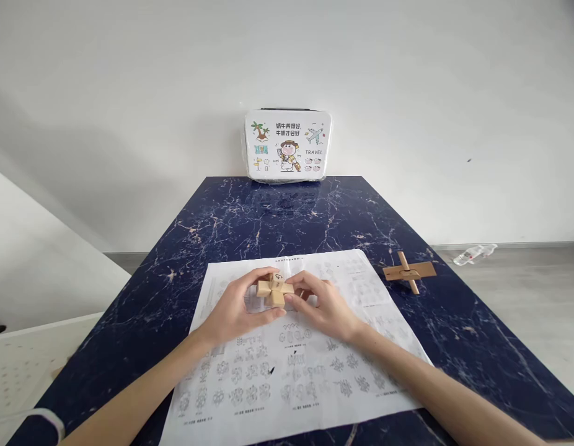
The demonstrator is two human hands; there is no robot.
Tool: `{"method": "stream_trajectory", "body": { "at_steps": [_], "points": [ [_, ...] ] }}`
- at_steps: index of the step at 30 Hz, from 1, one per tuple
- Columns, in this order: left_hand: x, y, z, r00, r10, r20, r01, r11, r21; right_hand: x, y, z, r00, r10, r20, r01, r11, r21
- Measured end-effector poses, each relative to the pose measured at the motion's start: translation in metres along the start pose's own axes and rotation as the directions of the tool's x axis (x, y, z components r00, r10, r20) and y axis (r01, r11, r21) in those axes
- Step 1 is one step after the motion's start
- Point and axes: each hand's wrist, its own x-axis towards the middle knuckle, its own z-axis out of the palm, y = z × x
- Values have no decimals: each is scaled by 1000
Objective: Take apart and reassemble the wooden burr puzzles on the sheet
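A small light-wood interlocking puzzle (276, 287) is held between both hands, low over the paper sheet. Its blocks cross one another, and the top block carries a dark mark. My left hand (235, 308) grips it from the left, fingers along the far side and thumb at the near side. From the right, my right hand (326, 305) pinches it with thumb and fingertips; some fingers are hidden behind the hand. Beneath both hands lies a white instruction sheet (250, 396), printed with rows of puzzle diagrams and creased in places.
On the right of the blue marbled table (287, 229) lies a crossed brown wooden piece (409, 272). A white cartoon-printed case (289, 145) stands at the far edge against the wall. A clear plastic item (475, 253) is on the floor at right. A white perforated surface (31, 365) sits at lower left.
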Motion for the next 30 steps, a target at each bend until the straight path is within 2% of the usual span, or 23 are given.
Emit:
{"method": "stream_trajectory", "body": {
  "at_steps": [5, 7, 10, 14, 19, 26, 30],
  "points": [
    [2, 3, 3, 992, 94, -88, -85, 991, 101, -1, 5, 1, 983, -161, -93, 148, 979, -140],
    [2, 1, 5, 983, 156, -94, -140, 977, 159, -1, 6, 1, 969, -226, -100, 207, 963, -170],
    [0, -3, 8, 975, 213, -71, -193, 957, 216, -1, 4, 0, 963, -259, -78, 239, 950, -202],
    [-2, -6, 10, 976, 211, -45, -194, 950, 245, -2, 2, 0, 974, -224, -34, 209, 948, -239],
    [-4, -10, 11, 980, 187, -63, -164, 951, 263, -3, 7, 0, 984, -164, -62, 142, 952, -272],
    [-5, -11, 10, 972, 227, -54, -199, 929, 311, -2, 10, 1, 994, -107, -37, 97, 976, -196],
    [-5, -10, 10, 955, 295, -34, -269, 908, 321, -2, 9, 0, 992, -106, -62, 90, 973, -212]
  ]
}}
